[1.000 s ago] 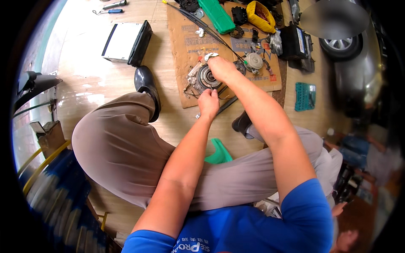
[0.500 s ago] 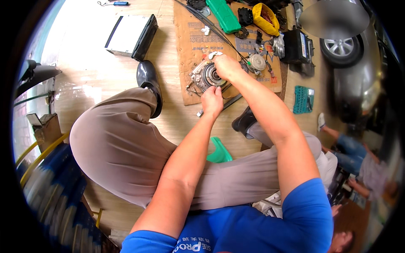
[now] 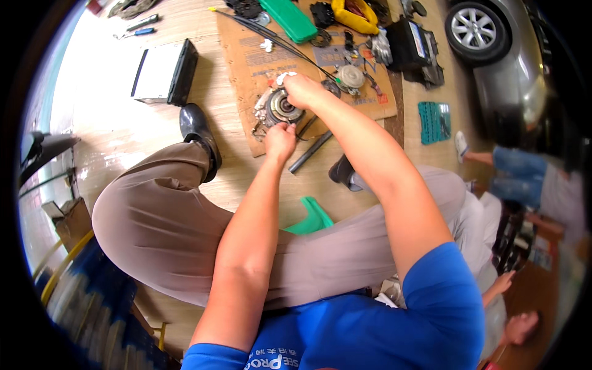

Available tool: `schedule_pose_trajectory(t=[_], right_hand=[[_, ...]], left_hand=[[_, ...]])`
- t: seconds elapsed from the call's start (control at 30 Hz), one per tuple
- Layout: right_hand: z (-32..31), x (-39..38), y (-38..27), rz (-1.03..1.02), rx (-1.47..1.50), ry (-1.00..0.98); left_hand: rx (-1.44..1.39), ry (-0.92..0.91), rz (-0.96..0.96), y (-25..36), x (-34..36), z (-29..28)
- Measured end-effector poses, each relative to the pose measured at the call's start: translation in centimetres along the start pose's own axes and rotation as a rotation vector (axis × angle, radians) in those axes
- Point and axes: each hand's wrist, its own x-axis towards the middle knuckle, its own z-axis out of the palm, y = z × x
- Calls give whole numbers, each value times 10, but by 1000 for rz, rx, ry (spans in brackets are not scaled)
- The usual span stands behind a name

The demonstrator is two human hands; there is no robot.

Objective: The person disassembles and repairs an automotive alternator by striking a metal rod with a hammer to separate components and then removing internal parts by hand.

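A round metal hub part with concentric rings lies on a flat cardboard sheet. My left hand is at its near edge, thumb and fingers pinched together; what is between them is too small to make out. My right hand reaches over the far right side of the hub with curled fingers, their tips partly hidden. A crumpled white wad shows beside those fingers; whether they grip it is unclear. Just right of my left hand lies a dark metal bar.
Around the hub are a round metal disc part, a green case, a yellow container and a black battery. Further right are a teal socket set, a car wheel and a person in shorts. A silver-and-black box stands left.
The view has swung, so the floor, cardboard and hub sit further left in the picture. Both hands stay at the hub, with only slight shifts of the fingers.
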Motion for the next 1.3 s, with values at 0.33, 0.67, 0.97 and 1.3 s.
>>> schedule_pose_trajectory(t=[0.33,0.67,0.97,1.3], right_hand=[[26,18,56,88,339,346],[218,-59,78,94,-192,90],[216,-50,85,-260,-524,27],[137,-113,108,79,120,-362]], left_hand=[[-129,-293,-136,12,7,-33],[149,-309,-61,2,9,-38],[228,-320,-56,13,9,-40],[214,-162,38,-4,15,-20]])
